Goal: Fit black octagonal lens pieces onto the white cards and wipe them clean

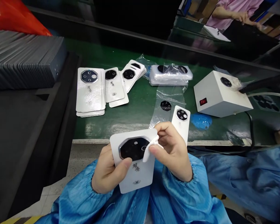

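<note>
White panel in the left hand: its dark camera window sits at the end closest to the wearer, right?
Wrong end: in the head view, the dark camera window is at the panel's far end. The white panel is indeed in the left hand.

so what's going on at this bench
A person holds a white panel by its side in the left grip, while the right grip has something white, perhaps a cloth, at its black patch. More panels lie stacked on the green bench, near a bagged pile.

One held panel [144, 175], three panel piles [90, 98]
</note>
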The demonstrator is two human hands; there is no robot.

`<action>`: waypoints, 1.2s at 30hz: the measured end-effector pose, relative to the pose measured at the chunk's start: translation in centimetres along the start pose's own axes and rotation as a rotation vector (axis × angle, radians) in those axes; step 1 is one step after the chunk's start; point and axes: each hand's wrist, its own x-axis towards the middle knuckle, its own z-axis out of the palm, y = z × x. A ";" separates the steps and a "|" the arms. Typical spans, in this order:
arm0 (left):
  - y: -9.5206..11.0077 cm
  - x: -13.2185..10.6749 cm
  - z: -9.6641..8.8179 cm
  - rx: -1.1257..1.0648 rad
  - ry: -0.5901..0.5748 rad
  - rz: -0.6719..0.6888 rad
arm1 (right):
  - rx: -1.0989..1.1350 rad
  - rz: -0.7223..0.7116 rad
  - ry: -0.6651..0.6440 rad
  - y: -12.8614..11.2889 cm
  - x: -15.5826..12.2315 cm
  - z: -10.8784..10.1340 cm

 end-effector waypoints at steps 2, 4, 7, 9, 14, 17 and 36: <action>0.0 0.2 0.1 -0.007 -0.048 0.027 | 0.014 0.029 -0.051 -0.1 -0.2 -0.2; 0.2 0.4 0.2 -0.019 -0.079 0.038 | -0.007 0.022 -0.072 -0.2 -0.3 -0.5; 0.4 0.5 0.3 -0.028 -0.092 0.037 | -0.020 -0.003 -0.074 -0.3 -0.5 -0.7; 0.4 0.4 0.3 -0.024 -0.093 0.044 | -0.018 -0.027 -0.064 -0.3 -0.6 -0.7; -0.1 -0.1 0.3 -0.016 -0.064 0.074 | -0.067 -0.068 -0.017 0.0 -1.2 -0.5; 0.0 -0.5 0.6 -0.021 -0.043 0.050 | -0.113 -0.107 0.010 0.0 -1.5 -0.4; 0.1 -1.6 2.0 -0.164 0.173 -0.236 | 0.030 -0.015 -0.073 0.4 -1.3 -0.7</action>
